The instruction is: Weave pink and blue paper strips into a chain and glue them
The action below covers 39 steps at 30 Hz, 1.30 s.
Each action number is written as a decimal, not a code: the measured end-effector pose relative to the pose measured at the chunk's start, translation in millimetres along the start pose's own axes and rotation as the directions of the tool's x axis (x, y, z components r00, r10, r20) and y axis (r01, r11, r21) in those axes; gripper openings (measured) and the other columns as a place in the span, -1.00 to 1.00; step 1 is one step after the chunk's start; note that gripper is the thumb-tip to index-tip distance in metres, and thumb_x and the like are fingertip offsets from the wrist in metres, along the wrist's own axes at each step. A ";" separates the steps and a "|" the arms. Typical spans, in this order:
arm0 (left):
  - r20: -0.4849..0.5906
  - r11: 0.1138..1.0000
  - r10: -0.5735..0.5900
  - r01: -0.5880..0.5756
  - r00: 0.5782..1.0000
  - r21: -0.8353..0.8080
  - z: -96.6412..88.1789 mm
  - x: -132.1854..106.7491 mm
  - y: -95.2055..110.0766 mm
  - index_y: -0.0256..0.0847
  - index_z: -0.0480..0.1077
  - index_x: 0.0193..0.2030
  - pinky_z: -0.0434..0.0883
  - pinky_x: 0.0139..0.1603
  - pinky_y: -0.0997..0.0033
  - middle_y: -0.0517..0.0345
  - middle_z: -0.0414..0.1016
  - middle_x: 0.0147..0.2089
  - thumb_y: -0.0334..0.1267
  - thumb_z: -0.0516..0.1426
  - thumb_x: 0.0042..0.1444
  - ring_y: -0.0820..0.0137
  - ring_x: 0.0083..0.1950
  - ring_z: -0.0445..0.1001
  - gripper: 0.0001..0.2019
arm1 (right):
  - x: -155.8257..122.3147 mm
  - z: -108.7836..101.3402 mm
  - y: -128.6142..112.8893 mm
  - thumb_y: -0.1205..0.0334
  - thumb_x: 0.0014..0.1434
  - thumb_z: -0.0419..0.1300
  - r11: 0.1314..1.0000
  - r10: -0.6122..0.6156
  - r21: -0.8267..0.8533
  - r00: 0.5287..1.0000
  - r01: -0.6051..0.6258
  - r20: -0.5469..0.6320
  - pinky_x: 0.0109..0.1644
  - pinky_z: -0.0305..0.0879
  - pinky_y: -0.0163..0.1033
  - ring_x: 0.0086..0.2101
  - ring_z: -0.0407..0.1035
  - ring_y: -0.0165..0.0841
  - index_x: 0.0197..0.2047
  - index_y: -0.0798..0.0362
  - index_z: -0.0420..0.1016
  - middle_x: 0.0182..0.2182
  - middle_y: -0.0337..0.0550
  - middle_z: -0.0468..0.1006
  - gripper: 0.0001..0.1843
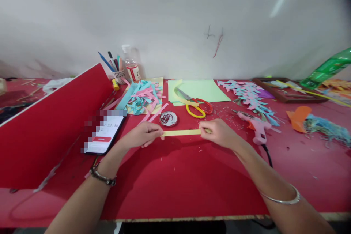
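A pale yellow paper strip [182, 132] is stretched level between my two hands, just above the red tabletop. My left hand [145, 134] pinches its left end between thumb and fingers. Its right end runs into the closed fingers of my right hand [218, 132]. Just beyond the strip lies a small round dish [168, 119] with dark red thread-like bits in it. Scissors [196, 106] with one red and one yellow handle loop rest behind it, with a yellow strip partly over them.
Light green paper sheets [205, 89] lie at the back, beside a pile of pink and blue strips [144, 97]. A phone [105, 131] and an upright red panel [55, 124] are on the left. A pink glue gun [257, 128] with its cord lies right, near a green bottle [326, 67].
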<state>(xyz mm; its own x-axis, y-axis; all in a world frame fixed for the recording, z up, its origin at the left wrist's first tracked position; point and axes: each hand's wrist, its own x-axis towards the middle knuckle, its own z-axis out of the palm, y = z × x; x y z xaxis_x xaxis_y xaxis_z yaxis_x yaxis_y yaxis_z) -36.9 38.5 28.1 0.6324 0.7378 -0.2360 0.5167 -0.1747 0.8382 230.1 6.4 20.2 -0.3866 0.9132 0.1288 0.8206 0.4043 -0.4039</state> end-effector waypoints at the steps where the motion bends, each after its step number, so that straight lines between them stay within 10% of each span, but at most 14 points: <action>1: -0.014 1.000 -0.007 0.007 1.000 -0.003 -3.4 -0.8 -0.8 -0.29 0.32 -0.46 0.01 -0.73 0.66 0.41 0.08 -0.83 -0.13 -0.05 0.08 0.63 -0.78 0.03 -0.71 | -0.4 -3.1 4.2 0.33 -0.06 -0.02 1.000 0.008 0.006 1.000 -0.008 -0.012 -0.53 -0.15 -0.41 -0.64 0.03 -0.55 -0.61 0.08 0.19 -0.71 -0.37 0.16 -0.86; 12: -0.118 0.997 0.063 -0.067 0.991 -0.027 -26.0 -10.9 -9.6 -0.26 0.29 -0.53 -0.04 -0.73 0.65 0.43 0.03 -0.86 -0.13 -0.03 0.07 0.65 -0.80 -0.04 -0.72 | -3.9 -12.9 34.1 0.31 -0.03 -0.01 0.917 0.107 -0.327 0.931 -0.228 -0.348 -0.52 -0.10 -0.35 -0.63 0.12 -0.46 -0.56 0.04 0.29 -0.69 -0.30 0.28 -0.87; 19: -0.051 0.996 0.078 -0.076 0.996 0.036 -18.2 -8.0 -4.5 -0.29 0.31 -0.51 0.11 -0.66 0.63 0.37 0.16 -0.80 -0.12 -0.01 0.07 0.62 -0.75 0.12 -0.71 | -1.8 -9.1 3.7 0.29 0.07 -0.02 0.924 -0.178 -0.350 0.639 -0.152 -0.748 -0.13 0.09 -0.18 -0.23 0.25 -0.26 -0.22 0.11 0.35 -0.30 -0.04 0.40 -0.79; 26: 0.137 0.977 0.162 -0.178 0.977 0.116 -2.7 -1.8 1.8 -0.29 0.35 -0.54 0.25 -0.47 0.60 0.23 0.36 -0.67 -0.13 -0.05 0.11 0.55 -0.58 0.33 -0.66 | 3.4 26.9 -41.1 0.22 0.17 -0.06 0.960 -0.275 -0.100 0.947 0.261 -0.165 -0.11 0.10 -0.20 -0.26 0.27 -0.36 -0.27 0.05 0.36 -0.30 -0.12 0.39 -0.80; 29: 0.100 0.923 0.177 -0.201 0.979 0.328 2.7 -0.1 5.2 -0.27 0.37 -0.46 0.25 -0.44 0.57 0.20 0.43 -0.57 -0.19 -0.10 0.14 0.50 -0.51 0.38 -0.69 | 4.0 34.8 -39.9 0.25 0.19 -0.10 0.982 -0.191 0.006 0.981 0.191 -0.029 -0.36 0.11 -0.34 -0.43 0.26 -0.44 -0.37 0.08 0.35 -0.44 -0.19 0.37 -0.76; 33: -0.026 0.613 0.403 -0.249 0.915 0.750 24.6 6.8 12.0 -0.22 0.37 -0.34 0.25 -0.24 0.40 0.11 0.47 -0.34 -0.32 -0.03 0.08 0.37 -0.30 0.40 -0.84 | 4.2 40.2 -38.3 0.25 0.18 -0.06 0.989 -0.122 0.085 0.993 0.122 -0.005 -0.39 0.06 -0.37 -0.44 0.26 -0.45 -0.40 0.08 0.34 -0.46 -0.21 0.39 -0.78; 39: 0.001 0.409 0.476 -0.222 0.880 0.885 53.6 15.8 13.0 -0.27 0.28 -0.45 0.22 -0.46 0.38 0.12 0.39 -0.53 -0.43 -0.05 0.04 0.37 -0.51 0.37 -0.87 | 4.0 42.5 -42.2 0.26 0.16 -0.04 0.973 -0.082 0.218 0.996 0.076 0.020 -0.44 0.01 -0.37 -0.51 0.20 -0.47 -0.50 0.09 0.27 -0.58 -0.26 0.33 -0.77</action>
<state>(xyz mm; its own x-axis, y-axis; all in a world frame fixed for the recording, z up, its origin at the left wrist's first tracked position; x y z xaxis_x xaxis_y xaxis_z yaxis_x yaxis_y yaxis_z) 10.7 12.9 8.8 0.8026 0.5652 0.1908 0.5817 -0.8124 -0.0402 176.1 -9.2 -0.8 -0.4607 0.8759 0.1434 0.6776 0.4515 -0.5806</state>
